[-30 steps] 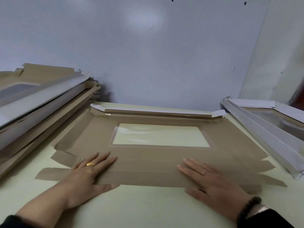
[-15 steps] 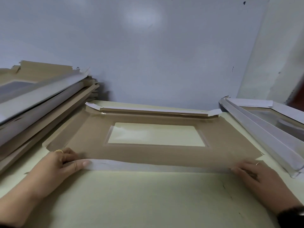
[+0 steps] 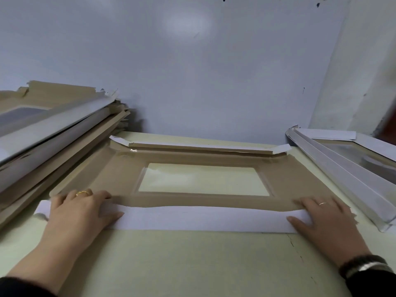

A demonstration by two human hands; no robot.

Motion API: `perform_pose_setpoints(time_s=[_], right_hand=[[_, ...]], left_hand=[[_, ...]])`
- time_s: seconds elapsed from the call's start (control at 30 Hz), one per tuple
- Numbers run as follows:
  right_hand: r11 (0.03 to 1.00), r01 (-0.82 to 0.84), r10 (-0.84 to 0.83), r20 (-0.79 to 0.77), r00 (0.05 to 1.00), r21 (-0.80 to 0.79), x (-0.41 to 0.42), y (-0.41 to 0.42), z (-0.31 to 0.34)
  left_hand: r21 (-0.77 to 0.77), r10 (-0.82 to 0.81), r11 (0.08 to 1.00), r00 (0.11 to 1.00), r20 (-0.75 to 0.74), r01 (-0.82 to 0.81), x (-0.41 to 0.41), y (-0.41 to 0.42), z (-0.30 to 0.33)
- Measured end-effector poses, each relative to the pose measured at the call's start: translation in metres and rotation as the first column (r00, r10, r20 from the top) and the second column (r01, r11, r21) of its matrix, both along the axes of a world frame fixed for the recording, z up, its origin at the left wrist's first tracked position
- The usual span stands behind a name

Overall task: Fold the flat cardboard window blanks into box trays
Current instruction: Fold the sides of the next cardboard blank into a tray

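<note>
A brown cardboard window blank (image 3: 278, 181) lies flat on the pale table, its clear window (image 3: 201, 179) in the middle. Its far flap (image 3: 199, 146) is folded over. The near flap (image 3: 203, 219) is folded up and over, showing its white side. My left hand (image 3: 81, 213) presses on the flap's left end, fingers spread flat over the fold. At the flap's right end my right hand (image 3: 325, 219) presses it down the same way, fingers straight.
A tall slanted stack of flat blanks (image 3: 53, 133) fills the left side. Folded white trays (image 3: 342, 168) lie at the right. A grey wall stands close behind the pale green table (image 3: 192, 264), which shows a thin crack near my right hand.
My hands have folded the near flap from flat brown to turned over, white side up. Both hands moved from the flap's middle out to its ends and now press it down.
</note>
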State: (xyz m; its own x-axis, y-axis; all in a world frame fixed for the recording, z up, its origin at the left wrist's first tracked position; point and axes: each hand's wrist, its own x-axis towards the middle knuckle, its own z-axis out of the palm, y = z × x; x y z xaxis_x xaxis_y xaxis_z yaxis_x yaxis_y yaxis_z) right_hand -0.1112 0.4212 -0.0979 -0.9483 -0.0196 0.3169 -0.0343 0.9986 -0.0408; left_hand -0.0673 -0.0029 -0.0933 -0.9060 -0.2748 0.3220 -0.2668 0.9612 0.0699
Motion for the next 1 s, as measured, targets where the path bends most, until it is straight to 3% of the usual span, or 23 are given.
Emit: perform_pose_setpoints(time_s=[0.13,0.2,0.33,0.57,0.73,1.0], right_hand=[[0.972,-0.228,0.228,-0.003,0.974,0.05,0.004,-0.02,0.002],[0.901,-0.429,0.432,-0.056,0.9,0.058,0.008,-0.049,0.003],[0.78,-0.615,0.625,0.108,0.773,-0.113,0.009,-0.11,-0.005],[0.782,-0.605,0.622,0.228,0.749,-0.148,-0.001,-0.097,-0.015],[0.783,-0.569,0.618,0.216,0.756,-0.25,-0.004,-0.051,-0.012],[0.829,-0.379,0.467,0.135,0.874,-0.412,0.006,0.015,-0.009]], left_hand=[[0.028,-0.241,0.97,0.97,-0.03,0.242,0.002,0.032,-0.001],[0.072,-0.433,0.898,0.901,-0.032,0.434,-0.001,0.065,-0.006],[0.166,-0.633,0.768,0.772,0.051,0.619,-0.006,0.124,-0.017],[0.225,-0.616,0.783,0.772,0.154,0.58,-0.01,0.091,-0.026],[0.319,-0.602,0.774,0.791,0.107,0.547,-0.006,0.044,-0.021],[0.487,-0.52,0.736,0.853,-0.037,0.47,0.003,-0.012,-0.013]])
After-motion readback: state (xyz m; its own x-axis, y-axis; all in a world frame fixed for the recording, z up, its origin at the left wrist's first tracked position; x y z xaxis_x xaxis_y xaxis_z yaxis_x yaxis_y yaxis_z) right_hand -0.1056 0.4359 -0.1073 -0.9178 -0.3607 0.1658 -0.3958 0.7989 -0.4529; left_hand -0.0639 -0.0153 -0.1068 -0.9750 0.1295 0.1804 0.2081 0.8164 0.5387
